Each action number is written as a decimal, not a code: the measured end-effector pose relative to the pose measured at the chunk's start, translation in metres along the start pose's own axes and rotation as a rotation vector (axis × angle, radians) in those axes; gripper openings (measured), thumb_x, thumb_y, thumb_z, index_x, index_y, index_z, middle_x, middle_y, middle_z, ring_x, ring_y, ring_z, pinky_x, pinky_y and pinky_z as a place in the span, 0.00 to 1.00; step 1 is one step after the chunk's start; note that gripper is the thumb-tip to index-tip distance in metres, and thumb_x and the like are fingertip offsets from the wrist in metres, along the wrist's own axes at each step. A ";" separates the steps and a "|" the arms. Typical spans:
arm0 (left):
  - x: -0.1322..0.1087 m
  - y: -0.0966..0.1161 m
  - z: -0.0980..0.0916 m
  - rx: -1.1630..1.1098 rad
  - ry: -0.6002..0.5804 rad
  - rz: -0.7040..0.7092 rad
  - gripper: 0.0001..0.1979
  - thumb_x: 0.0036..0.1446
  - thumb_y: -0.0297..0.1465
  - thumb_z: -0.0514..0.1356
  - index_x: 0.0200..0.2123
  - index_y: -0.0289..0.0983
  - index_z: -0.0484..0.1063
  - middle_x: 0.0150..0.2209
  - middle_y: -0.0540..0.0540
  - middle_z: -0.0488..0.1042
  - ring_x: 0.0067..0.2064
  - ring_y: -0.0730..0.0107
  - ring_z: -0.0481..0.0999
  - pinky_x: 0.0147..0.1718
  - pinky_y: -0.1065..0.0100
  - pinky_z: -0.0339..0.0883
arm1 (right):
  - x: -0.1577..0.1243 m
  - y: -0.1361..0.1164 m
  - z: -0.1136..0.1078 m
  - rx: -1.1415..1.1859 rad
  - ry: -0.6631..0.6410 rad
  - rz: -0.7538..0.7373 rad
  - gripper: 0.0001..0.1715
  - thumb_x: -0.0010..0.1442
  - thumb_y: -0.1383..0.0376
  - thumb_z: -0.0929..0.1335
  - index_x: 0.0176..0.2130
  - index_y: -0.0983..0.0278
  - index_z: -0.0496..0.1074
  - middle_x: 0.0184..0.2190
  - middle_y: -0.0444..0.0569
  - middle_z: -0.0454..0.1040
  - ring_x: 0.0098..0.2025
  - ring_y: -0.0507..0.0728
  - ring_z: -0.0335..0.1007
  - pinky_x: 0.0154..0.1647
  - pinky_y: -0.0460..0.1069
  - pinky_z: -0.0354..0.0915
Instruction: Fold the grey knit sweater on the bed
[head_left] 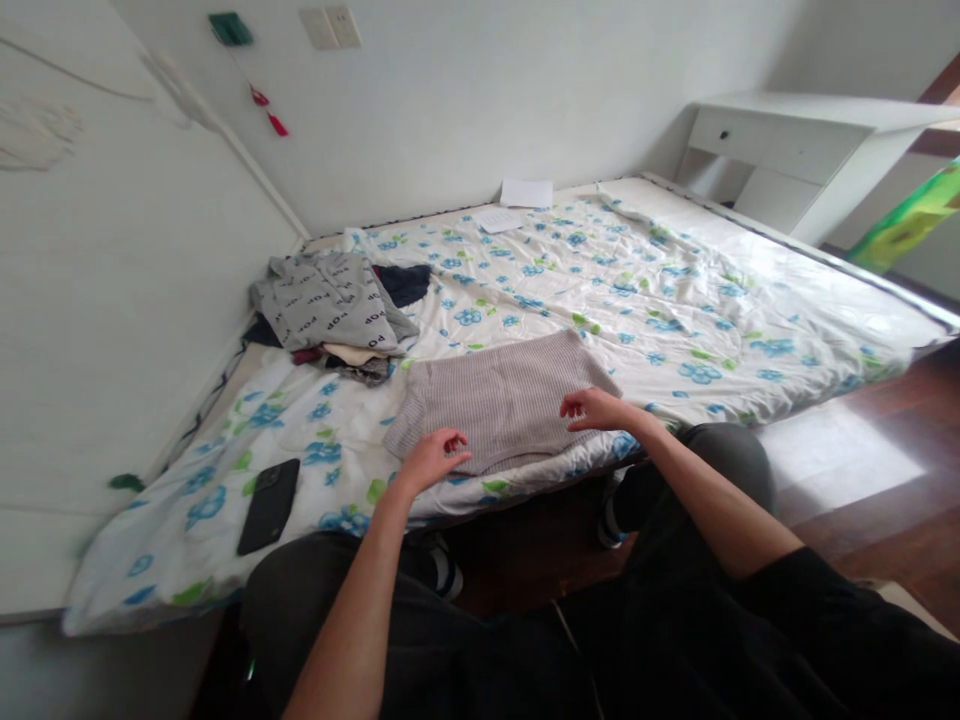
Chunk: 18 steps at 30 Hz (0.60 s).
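Note:
A folded beige-grey ribbed knit garment (495,400) lies flat on the floral quilt (600,330), near the bed's front edge. My left hand (433,460) hovers at the garment's near edge, its fingers loosely curled and holding nothing. My right hand (596,408) is over the garment's right corner, fingers slightly spread and empty. I cannot tell whether either hand touches the knit. To the left sits a pile of clothes topped by a grey garment printed with "POP" (326,300).
A black phone (268,506) lies on the quilt at the near left. Sheets of white paper (499,220) sit at the far end of the bed, below a white wall. A white desk (780,150) stands at back right. A wooden floor (847,480) lies to the right.

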<state>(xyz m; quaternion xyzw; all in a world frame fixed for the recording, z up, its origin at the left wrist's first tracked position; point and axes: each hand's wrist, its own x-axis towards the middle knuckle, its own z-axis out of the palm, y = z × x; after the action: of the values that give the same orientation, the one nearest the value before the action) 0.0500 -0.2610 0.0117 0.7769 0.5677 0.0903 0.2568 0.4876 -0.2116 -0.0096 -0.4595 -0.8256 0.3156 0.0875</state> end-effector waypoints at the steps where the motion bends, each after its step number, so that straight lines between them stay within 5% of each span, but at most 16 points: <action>1: 0.001 0.006 0.008 -0.021 -0.054 0.041 0.14 0.62 0.43 0.70 0.45 0.41 0.83 0.42 0.45 0.84 0.45 0.57 0.82 0.48 0.63 0.73 | 0.003 -0.008 0.009 0.017 -0.067 -0.058 0.18 0.61 0.65 0.81 0.51 0.62 0.88 0.44 0.48 0.88 0.46 0.60 0.84 0.51 0.48 0.72; 7: 0.005 0.018 0.033 0.022 -0.177 0.099 0.11 0.59 0.37 0.70 0.45 0.41 0.84 0.42 0.45 0.84 0.44 0.59 0.81 0.44 0.65 0.68 | 0.010 -0.034 0.042 -0.024 -0.150 -0.092 0.16 0.60 0.68 0.80 0.49 0.61 0.89 0.43 0.48 0.89 0.43 0.59 0.84 0.46 0.47 0.70; 18: 0.002 0.015 0.015 -0.089 -0.241 0.064 0.13 0.63 0.38 0.64 0.43 0.40 0.86 0.37 0.47 0.84 0.39 0.62 0.80 0.41 0.67 0.67 | 0.006 -0.030 0.025 0.129 -0.167 -0.105 0.10 0.64 0.64 0.79 0.46 0.62 0.90 0.39 0.47 0.88 0.41 0.57 0.83 0.45 0.46 0.70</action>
<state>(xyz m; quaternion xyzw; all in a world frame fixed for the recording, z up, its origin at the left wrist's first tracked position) 0.0700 -0.2667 0.0058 0.7878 0.5030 0.0297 0.3542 0.4524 -0.2295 -0.0118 -0.3809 -0.8309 0.4005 0.0644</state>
